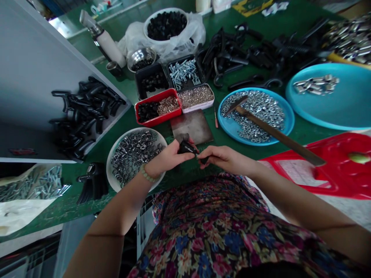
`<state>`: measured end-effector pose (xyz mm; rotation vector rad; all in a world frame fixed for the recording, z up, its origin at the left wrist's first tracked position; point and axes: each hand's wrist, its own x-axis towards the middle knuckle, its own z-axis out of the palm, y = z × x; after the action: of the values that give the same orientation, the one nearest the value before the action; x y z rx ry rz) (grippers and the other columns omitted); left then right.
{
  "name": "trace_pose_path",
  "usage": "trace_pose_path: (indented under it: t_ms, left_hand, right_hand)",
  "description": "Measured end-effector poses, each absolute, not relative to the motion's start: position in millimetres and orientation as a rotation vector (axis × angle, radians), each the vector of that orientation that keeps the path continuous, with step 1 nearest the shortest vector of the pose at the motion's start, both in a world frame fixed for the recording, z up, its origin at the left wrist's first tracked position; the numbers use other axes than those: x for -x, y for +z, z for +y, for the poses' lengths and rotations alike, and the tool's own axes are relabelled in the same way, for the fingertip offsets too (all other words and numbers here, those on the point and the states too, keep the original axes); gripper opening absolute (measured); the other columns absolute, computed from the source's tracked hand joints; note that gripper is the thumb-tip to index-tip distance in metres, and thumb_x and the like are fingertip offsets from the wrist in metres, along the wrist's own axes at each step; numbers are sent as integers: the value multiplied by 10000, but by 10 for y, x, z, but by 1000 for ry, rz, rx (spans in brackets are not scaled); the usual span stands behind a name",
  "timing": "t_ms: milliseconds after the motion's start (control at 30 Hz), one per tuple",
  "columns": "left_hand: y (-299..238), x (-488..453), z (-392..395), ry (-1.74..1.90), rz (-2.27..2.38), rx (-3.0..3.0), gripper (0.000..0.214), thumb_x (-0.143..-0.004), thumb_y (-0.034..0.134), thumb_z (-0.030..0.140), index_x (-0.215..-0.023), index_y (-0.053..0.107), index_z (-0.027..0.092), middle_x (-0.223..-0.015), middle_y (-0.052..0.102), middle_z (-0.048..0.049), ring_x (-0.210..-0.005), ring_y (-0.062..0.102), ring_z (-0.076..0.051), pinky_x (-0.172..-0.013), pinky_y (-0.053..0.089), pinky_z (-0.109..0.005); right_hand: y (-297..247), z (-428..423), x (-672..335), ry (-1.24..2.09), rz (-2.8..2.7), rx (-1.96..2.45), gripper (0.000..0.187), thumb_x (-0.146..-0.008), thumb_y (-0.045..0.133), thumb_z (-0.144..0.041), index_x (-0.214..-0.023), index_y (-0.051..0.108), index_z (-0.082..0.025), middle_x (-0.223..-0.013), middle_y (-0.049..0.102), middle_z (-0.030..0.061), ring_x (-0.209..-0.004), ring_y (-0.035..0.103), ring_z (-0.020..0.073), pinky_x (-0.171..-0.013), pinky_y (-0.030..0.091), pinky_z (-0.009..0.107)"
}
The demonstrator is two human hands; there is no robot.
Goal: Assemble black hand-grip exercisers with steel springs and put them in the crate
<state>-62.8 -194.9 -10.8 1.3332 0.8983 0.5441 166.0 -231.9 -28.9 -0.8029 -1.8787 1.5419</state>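
Green worktop (176, 175), crowded. Near edge, middle: left hand (172, 157) closed around black part (188, 148), right hand (222, 156) pinching its right end; exact fingertip contact unclear. White bowl (110, 164), rings inside, left along near edge. Beyond: blue plate (228, 130) under hammer (269, 127), metal plate (193, 127), red tray (162, 119). Toward far edge, white tub (150, 37).

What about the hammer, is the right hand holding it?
No, the hammer lies across a blue tray, while the right hand is at a black part in the left hand.
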Motion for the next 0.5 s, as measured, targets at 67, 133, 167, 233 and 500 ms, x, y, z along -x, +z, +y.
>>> trace_pose_path:
  t_ms: [67, 133, 167, 233, 500]
  left_hand:
    - [-99, 637, -1955, 524, 881, -1354, 405, -727, 735, 229, -1079, 549, 150, -970, 639, -60, -906, 583, -160, -827, 456, -279]
    - [-83, 636, -1967, 520, 893, -1363, 393, -725, 737, 231, -1067, 561, 153, -972, 643, -55, -937, 584, -174, -847, 450, -288]
    - [-75, 631, -1976, 530, 907, -1363, 384, -725, 736, 233, -1059, 564, 156, -966, 645, -51, -936, 586, -177, -847, 449, -289]
    - [-62, 609, -1996, 555, 924, -1353, 389, -718, 743, 236, -1054, 560, 161, -962, 650, -44, -925, 593, -177, -844, 450, -293]
    - [-109, 439, -2093, 810, 940, -1055, 575, -632, 816, 216, -1107, 492, 213, -840, 663, 18, -736, 622, -123, -733, 473, -254]
  right_hand:
    - [-284, -2313, -1662, 1633, -1829, 788, 231, -917, 473, -157, -1118, 584, -179, -951, 703, 40, -896, 691, 133, -821, 544, 280]
    - [-275, -2304, -1643, 1734, -1700, 787, 197, -918, 492, -181, -1100, 567, -181, -971, 691, 38, -869, 697, 131, -804, 555, 285]
    - [-270, -2299, -1626, 1791, -1606, 785, 178, -915, 510, -201, -1088, 550, -184, -968, 687, 34, -848, 700, 130, -786, 563, 290]
    - [-263, -2286, -1583, 1892, -1407, 765, 170, -899, 559, -248, -1050, 506, -189, -925, 687, 20, -791, 704, 128, -735, 577, 291]
    - [-262, -2221, -1467, 1807, -1173, 774, 270, -820, 676, -358, -990, 586, -169, -770, 705, 7, -641, 696, 129, -618, 582, 274]
